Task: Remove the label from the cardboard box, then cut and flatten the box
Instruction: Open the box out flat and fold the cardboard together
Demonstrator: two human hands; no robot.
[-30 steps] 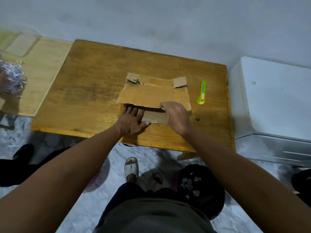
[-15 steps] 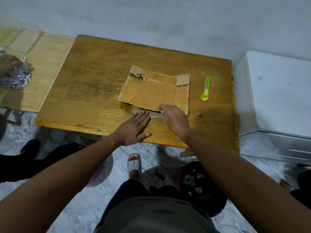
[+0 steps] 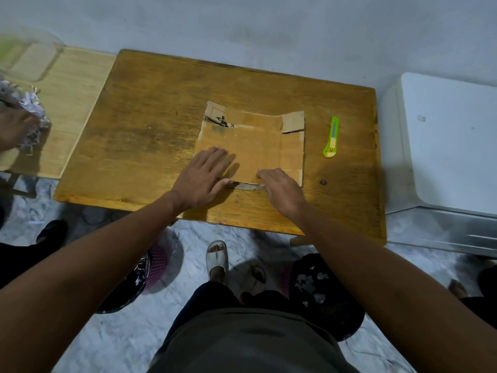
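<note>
A flattened brown cardboard box (image 3: 258, 146) lies on the wooden table (image 3: 150, 125), with a scrap of printed label at its far left corner. My left hand (image 3: 204, 176) presses flat on the box's near left part, fingers straight. At the near edge, my right hand (image 3: 279, 189) has its fingers curled on the cardboard, where a lower flap sticks out. A green utility knife (image 3: 331, 137) rests on the table to the right of the box, apart from both hands.
A white appliance (image 3: 443, 146) stands right of the table. A lighter wooden board (image 3: 67, 103) sits to the left, where another person's hand (image 3: 13, 127) touches shredded paper (image 3: 24, 103). Under the table are a pink basket (image 3: 158, 262), a black bag (image 3: 322, 294) and my sandalled foot (image 3: 217, 258).
My left hand has moved from the table edge up onto the cardboard. The near flap has been folded further under, and the box lies flatter.
</note>
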